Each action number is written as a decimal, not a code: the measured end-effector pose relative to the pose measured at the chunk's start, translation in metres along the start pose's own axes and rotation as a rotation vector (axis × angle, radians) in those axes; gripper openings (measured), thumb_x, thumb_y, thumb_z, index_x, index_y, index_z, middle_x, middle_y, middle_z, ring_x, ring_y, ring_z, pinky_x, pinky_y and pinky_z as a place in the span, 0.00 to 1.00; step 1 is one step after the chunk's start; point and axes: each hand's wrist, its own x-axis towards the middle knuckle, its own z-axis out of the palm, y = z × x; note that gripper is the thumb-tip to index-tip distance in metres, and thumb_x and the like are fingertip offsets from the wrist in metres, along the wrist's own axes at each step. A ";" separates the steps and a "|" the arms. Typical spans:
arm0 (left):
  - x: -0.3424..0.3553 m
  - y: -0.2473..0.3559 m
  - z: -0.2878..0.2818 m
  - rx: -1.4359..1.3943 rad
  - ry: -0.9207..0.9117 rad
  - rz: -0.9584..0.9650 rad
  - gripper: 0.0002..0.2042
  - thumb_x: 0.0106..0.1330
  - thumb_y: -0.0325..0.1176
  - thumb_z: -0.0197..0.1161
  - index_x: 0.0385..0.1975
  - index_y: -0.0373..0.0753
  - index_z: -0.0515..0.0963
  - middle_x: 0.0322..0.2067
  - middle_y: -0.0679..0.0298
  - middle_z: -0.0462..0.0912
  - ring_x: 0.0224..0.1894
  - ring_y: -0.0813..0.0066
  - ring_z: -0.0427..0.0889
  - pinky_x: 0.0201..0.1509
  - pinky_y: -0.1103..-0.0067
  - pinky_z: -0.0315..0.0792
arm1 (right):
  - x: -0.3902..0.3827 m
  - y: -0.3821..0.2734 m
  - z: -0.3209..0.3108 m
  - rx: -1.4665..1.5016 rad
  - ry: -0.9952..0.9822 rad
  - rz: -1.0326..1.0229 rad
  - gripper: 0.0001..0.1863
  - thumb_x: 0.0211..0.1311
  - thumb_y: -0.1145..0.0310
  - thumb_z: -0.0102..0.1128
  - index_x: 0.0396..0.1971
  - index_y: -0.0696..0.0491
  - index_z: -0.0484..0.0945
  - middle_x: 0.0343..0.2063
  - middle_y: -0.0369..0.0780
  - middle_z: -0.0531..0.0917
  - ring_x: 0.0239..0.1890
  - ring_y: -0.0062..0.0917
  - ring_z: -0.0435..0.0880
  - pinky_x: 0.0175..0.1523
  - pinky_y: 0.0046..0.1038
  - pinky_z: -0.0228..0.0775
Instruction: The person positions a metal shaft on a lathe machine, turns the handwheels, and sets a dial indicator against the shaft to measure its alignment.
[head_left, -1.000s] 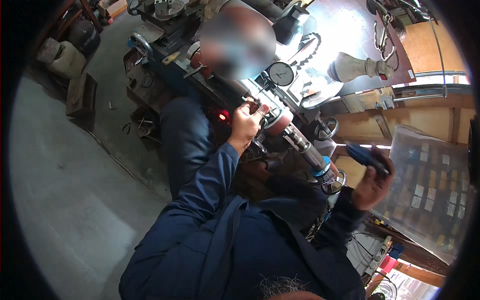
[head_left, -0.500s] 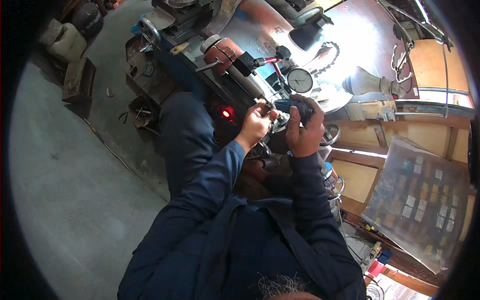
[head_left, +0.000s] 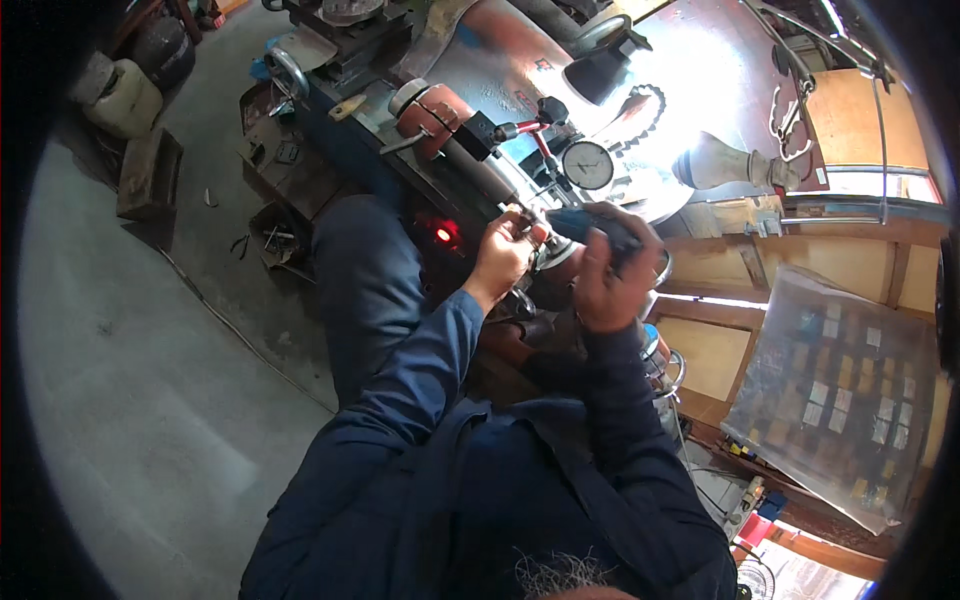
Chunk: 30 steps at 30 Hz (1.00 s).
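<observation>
The left hand (head_left: 502, 256) is at the machine's long shaft (head_left: 478, 172), its grip together, thumb and fingers pinched on a small dark part (head_left: 527, 221) too shaded to make out well. The right hand (head_left: 615, 285) has its grip clamped around a blue tool (head_left: 573, 222), whose front end points left, toward the left hand, and lies just beside the dark part. A round metal piece (head_left: 555, 256) sits between the two hands, nearer the person.

Above the tool stands a dial gauge (head_left: 587, 165) with a white face, carried on a red arm (head_left: 546, 145). Up and to the left, an orange clamp (head_left: 440, 112) surrounds the shaft, and a lever (head_left: 406, 140) sticks out from it. A brush (head_left: 347, 107) lies near the clamp. A red light (head_left: 443, 235) glows on the machine, left of the left hand. A black lamp (head_left: 602, 75) hangs beyond the gauge. To the right, a clear sheet (head_left: 830, 390) hangs on the wall.
</observation>
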 end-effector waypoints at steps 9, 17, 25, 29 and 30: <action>0.000 0.015 0.003 -0.152 -0.069 0.026 0.09 0.72 0.23 0.51 0.47 0.38 0.77 0.25 0.71 0.77 0.16 0.88 0.64 0.17 0.87 0.58 | -0.089 -0.003 -0.172 0.238 0.596 0.495 0.12 0.69 0.68 0.52 0.47 0.59 0.70 0.32 0.43 0.80 0.33 0.27 0.81 0.40 0.31 0.76; -0.004 0.018 0.013 0.064 0.148 0.047 0.04 0.69 0.27 0.61 0.31 0.42 0.79 0.16 0.77 0.70 0.11 0.90 0.61 0.13 0.84 0.51 | -0.255 0.099 -0.292 -0.288 0.167 0.982 0.16 0.65 0.78 0.54 0.51 0.61 0.79 0.44 0.46 0.84 0.46 0.31 0.86 0.54 0.30 0.75; 0.003 0.006 0.015 0.478 0.301 0.383 0.13 0.67 0.38 0.70 0.26 0.33 0.83 0.18 0.75 0.78 0.20 0.90 0.66 0.23 0.82 0.60 | -0.314 0.163 -0.251 -0.422 0.191 0.966 0.19 0.68 0.72 0.58 0.57 0.61 0.76 0.52 0.47 0.82 0.52 0.31 0.82 0.58 0.30 0.72; -0.002 0.011 0.016 0.637 0.355 0.334 0.17 0.66 0.42 0.71 0.28 0.30 0.85 0.20 0.68 0.83 0.22 0.88 0.72 0.27 0.80 0.67 | -0.318 0.195 -0.222 -0.065 0.244 0.660 0.17 0.65 0.70 0.57 0.51 0.62 0.78 0.51 0.46 0.82 0.51 0.33 0.82 0.55 0.33 0.74; -0.004 0.012 0.017 0.651 0.359 0.338 0.17 0.66 0.42 0.71 0.28 0.30 0.85 0.20 0.68 0.83 0.22 0.88 0.72 0.27 0.80 0.67 | -0.318 0.195 -0.221 -0.198 0.206 0.744 0.17 0.65 0.70 0.57 0.51 0.62 0.78 0.49 0.45 0.83 0.49 0.33 0.83 0.54 0.33 0.74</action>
